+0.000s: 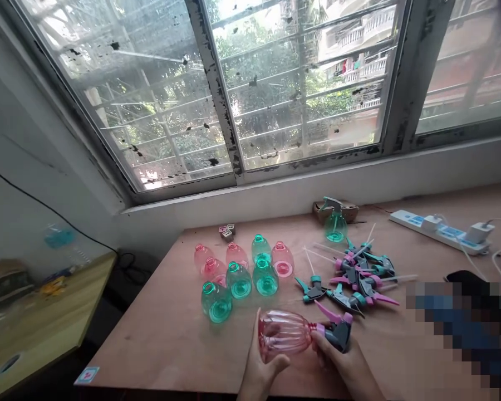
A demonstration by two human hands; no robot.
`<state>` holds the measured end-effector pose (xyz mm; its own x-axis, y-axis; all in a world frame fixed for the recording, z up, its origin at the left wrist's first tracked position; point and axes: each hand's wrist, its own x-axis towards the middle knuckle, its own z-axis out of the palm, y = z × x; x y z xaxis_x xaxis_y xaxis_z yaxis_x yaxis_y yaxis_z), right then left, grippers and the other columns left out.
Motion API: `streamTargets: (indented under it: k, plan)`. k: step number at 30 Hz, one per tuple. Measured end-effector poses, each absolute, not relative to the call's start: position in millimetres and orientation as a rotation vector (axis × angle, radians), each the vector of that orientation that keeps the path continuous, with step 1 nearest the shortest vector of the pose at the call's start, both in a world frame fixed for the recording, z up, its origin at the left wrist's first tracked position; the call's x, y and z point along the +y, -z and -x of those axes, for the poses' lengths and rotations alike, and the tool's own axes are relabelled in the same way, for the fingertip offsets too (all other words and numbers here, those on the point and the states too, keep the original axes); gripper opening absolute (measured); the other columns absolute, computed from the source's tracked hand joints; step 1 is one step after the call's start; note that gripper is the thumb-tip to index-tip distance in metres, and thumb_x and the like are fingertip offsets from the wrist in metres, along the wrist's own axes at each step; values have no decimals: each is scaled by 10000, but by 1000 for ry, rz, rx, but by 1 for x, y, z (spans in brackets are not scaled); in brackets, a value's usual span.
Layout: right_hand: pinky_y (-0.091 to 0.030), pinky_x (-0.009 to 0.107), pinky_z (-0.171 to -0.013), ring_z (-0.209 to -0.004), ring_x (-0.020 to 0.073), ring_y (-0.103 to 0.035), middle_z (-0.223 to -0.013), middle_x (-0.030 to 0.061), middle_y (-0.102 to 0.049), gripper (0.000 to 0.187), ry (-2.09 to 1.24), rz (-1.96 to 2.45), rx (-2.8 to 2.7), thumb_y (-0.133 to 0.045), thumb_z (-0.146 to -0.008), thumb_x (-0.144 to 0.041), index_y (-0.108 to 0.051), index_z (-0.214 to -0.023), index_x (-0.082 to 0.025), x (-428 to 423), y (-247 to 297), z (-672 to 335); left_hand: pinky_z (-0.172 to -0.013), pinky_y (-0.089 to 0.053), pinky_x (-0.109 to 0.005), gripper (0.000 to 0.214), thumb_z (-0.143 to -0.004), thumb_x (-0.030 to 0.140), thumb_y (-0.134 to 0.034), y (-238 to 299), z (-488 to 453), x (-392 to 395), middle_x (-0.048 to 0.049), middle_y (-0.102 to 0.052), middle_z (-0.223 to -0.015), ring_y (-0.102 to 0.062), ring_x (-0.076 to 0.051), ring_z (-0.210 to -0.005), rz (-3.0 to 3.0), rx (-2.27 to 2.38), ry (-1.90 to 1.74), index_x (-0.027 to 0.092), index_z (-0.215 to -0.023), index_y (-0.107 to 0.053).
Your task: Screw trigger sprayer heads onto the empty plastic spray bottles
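Near the front edge of the wooden table (158,340), the left hand (261,370) cups a pink bottle (284,332) lying on its side; the right hand (346,362) grips the grey and pink spray head (338,328) at its neck; beyond stand empty green and pink bottles (242,267); to their right lies a heap of loose spray heads (354,278).

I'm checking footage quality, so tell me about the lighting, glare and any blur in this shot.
Head view: strong backlight through the dirty window, washed out at top; table evenly lit with soft shadows; pink bottle in both hands sharp; wide-angle bending at the edges; a pixelated block at right.
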<state>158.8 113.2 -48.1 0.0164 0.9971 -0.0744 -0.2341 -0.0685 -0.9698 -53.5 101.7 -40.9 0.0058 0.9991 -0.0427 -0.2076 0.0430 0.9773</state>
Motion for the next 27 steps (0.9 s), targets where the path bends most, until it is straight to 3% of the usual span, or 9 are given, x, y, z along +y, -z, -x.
streamTargets:
  k: [3,6,9,13,16,19,23,27]
  plan:
    - [-476,318,-559,-550,212,-603,-620,53,-694,528,-1347,1115,-987,-829,-791,-691,-735,-759,-172,112,48,-162,-1190,-454,-590,1236,-542,625,-1010,39,51,101,-211,-714,-1376,-648,-449,-1330,-1034,1080,-1281,213,-1591,-504]
    - [-450,309,-544,-540,199,-580,-612,46,-671,535,-1338,1120,-958,-822,-795,-700,-708,-716,-182,112,46,-163,-1255,-393,-529,1189,-586,468,-1041,33,48,98,-144,-659,-1489,-560,-395,-1450,-1052,1082,-1306,296,-1616,-473]
    - [-406,302,-492,-494,184,-544,-597,44,-657,584,-1351,1108,-902,-833,-736,-753,-686,-687,-190,113,41,-162,-1268,-377,-523,1224,-593,363,-1052,32,46,95,-121,-653,-1498,-583,-369,-1431,-1034,1119,-1309,344,-1643,-423]
    - [-400,300,-485,-471,174,-525,-546,34,-627,587,-1347,1084,-968,-831,-745,-747,-673,-649,-190,113,36,-158,-1254,-395,-536,1431,-455,568,-1059,41,44,97,-205,-579,-1572,-534,-437,-1475,-979,1152,-1359,254,-1671,-373]
    - [-396,287,-489,-481,164,-524,-549,27,-624,545,-1322,1061,-1024,-809,-822,-687,-683,-667,-179,112,38,-158,-1213,-448,-524,1324,-553,695,-974,44,41,99,-262,-608,-1531,-542,-451,-1472,-959,1158,-1391,168,-1639,-430]
    - [-409,276,-490,-504,157,-538,-608,38,-662,513,-1316,1014,-1012,-818,-845,-640,-694,-694,-165,113,41,-158,-1221,-441,-501,1218,-620,618,-977,43,38,100,-233,-603,-1558,-556,-426,-1467,-993,1151,-1405,186,-1630,-452]
    - [-419,270,-474,-487,148,-548,-628,38,-680,504,-1281,973,-952,-845,-822,-629,-692,-714,-161,118,42,-156,-1264,-386,-473,1242,-624,475,-1007,41,39,101,-154,-522,-1656,-537,-376,-1490,-1079,1119,-1393,283,-1673,-370]
    - [-414,265,-456,-478,155,-570,-636,37,-695,517,-1234,967,-895,-885,-762,-641,-695,-775,-160,120,38,-153,-1272,-372,-457,1306,-625,461,-1004,42,41,105,-165,-518,-1655,-509,-366,-1516,-1118,1102,-1361,267,-1700,-287]
